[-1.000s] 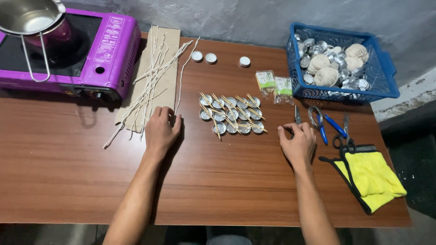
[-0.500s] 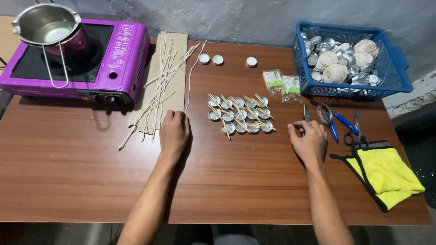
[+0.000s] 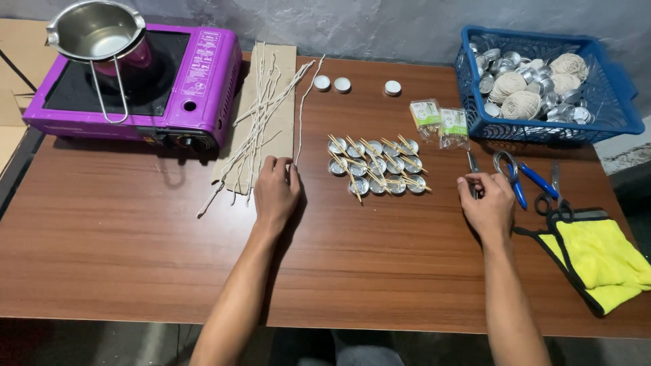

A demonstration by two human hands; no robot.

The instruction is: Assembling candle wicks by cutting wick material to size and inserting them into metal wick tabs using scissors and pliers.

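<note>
While flat, fingers (image 3: 271, 165) touching wicks (image 3: 261, 115).

Both forearms bare, left hand (image 3: 276, 192) and right hand (image 3: 487, 205) ungloved

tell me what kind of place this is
Probably a small home candle-making workspace. A purple portable stove carries a steel pouring pot, pale wicks lie on cardboard by the left hand, and small round metal cups sit near the right hand.
</note>
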